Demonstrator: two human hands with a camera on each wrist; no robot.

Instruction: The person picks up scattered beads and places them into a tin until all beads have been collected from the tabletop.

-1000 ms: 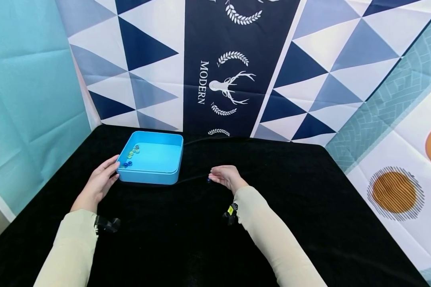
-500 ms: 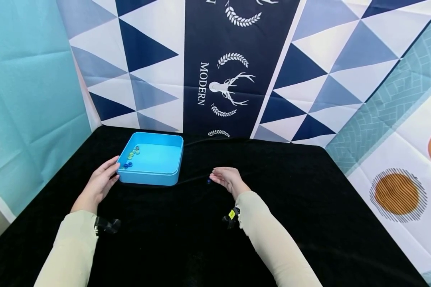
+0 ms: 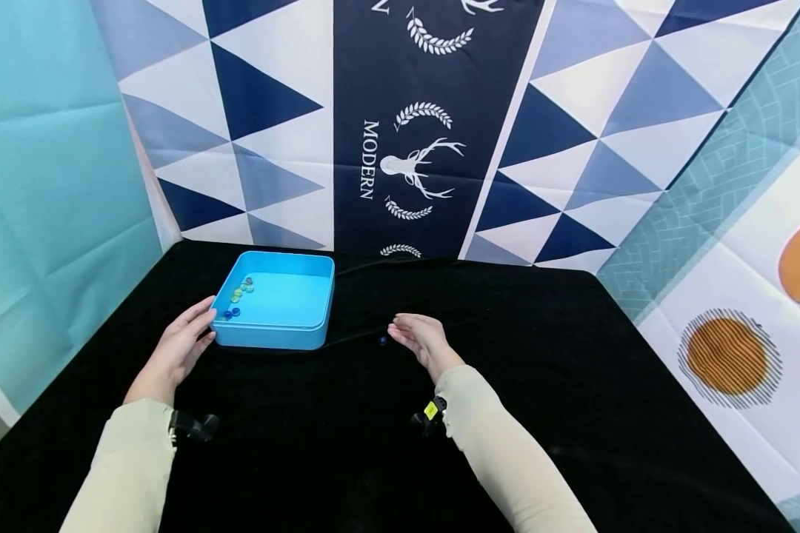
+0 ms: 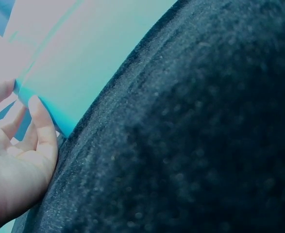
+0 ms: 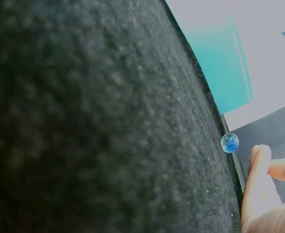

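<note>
- The left hand [image 3: 176, 346] rests on the black cloth table [image 3: 347, 444]. Its straight fingers touch the near left corner of the shallow square blue plastic tray [image 3: 307, 335]. It grips nothing.
- The tray sits at about 11 o'clock from the middle of the table. A little bunch of blue and green glass beads [image 3: 237, 299] lies inside it, by its left wall.
- The right hand [image 3: 421, 339] is loose and holds nothing, with its fingers a bit bent.
- One small round blue glass marble [image 3: 383, 340] lies on the cloth, just beside the right fingertips [image 5: 259, 160], at about 9 o'clock from them. It does not touch them.
- A thin black cable [image 3: 353, 334] runs along the cloth between the tray and the marble.
</note>
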